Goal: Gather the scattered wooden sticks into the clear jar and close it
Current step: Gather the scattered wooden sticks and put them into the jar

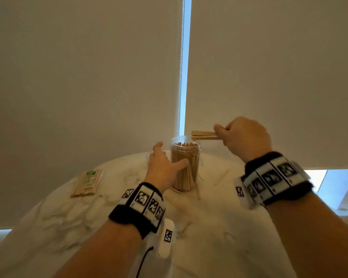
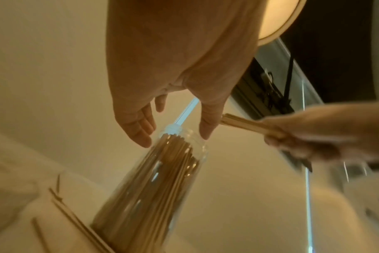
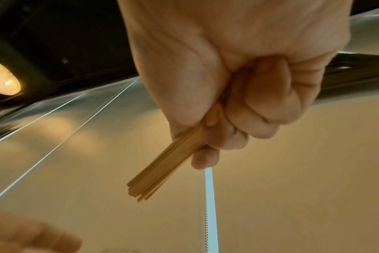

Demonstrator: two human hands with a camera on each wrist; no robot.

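Note:
The clear jar (image 1: 185,165) stands upright and lidless at the table's far side, packed with wooden sticks. My left hand (image 1: 165,163) is at its left side, with the thumb lying across the front wall. In the left wrist view its straight fingers (image 2: 141,133) and thumb flank the neck of the jar (image 2: 154,179). My right hand (image 1: 229,135) grips a bundle of sticks (image 1: 204,135) held level, its free ends just above the jar's right rim. The right wrist view shows the bundle (image 3: 162,167) in my fist (image 3: 238,111). Loose sticks (image 1: 221,177) (image 1: 198,191) lie beside the jar.
A wrapped packet of sticks (image 1: 87,183) lies on the left of the round marble table (image 1: 209,227). Roller blinds with a bead chain (image 1: 181,77) hang right behind the table. A window (image 1: 333,187) shows at the lower right.

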